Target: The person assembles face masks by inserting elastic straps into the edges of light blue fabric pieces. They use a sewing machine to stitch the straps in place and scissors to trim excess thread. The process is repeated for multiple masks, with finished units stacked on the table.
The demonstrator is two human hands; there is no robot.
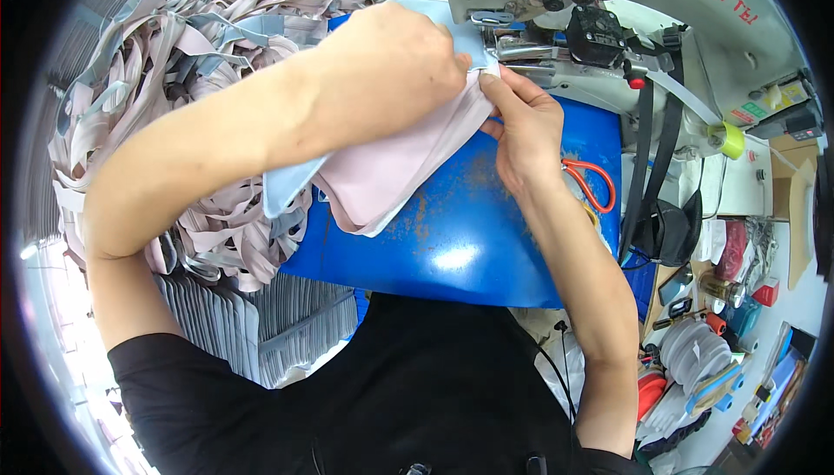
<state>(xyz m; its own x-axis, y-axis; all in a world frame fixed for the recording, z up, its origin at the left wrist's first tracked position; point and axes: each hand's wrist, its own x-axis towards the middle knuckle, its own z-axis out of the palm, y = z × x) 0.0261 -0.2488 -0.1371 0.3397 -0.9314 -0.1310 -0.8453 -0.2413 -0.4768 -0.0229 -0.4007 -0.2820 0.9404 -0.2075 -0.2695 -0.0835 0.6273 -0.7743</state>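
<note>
A pale pink fabric piece (382, 175) with light blue fabric (289, 187) at its side hangs over the blue work surface in front of me. My left hand (415, 51) is closed over the upper part of the fabric, its fingers mostly hidden under the fist. With thumb and fingers, my right hand (526, 123) pinches the pink edge close to the sewing machine's needle area. Right above both hands stands the sewing machine (730, 15), with metal guides (526, 56) beside the fabric. Light blue fabric also lies behind my left hand.
Tangled pink and blue strips (217, 67) pile up on the left. Grey stacked pieces (261, 327) sit below them. Red-handled scissors (599, 187) lie on the blue table (452, 253) beside my right forearm. Spools and tools (695, 349) crowd the right side.
</note>
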